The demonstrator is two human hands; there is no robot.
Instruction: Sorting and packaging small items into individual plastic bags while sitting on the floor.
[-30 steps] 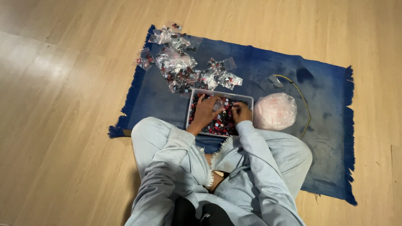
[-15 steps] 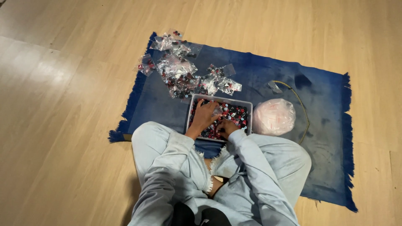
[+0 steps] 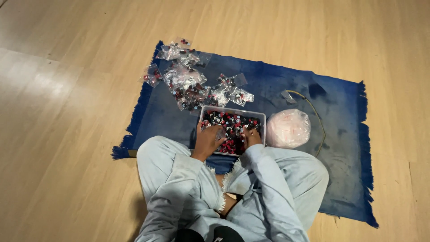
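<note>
Indoor light is even and fairly bright. A pale sheen of glare lies on the wooden floor (image 3: 49, 89) left of the blue rug (image 3: 277, 89). Shadows are soft, darkest under the person's knees. Small pieces look slightly soft; the floorboards bow mildly toward the edges.

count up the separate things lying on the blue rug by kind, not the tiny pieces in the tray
Clear rectangular plastic tray of small red, black and pale pieces: 1
Round pink translucent plastic bag: 1
Pile of small clear plastic packets of pieces: 1 pile, packets too overlapped to count
Thin yellowish cord: 1
Total: 4
</note>
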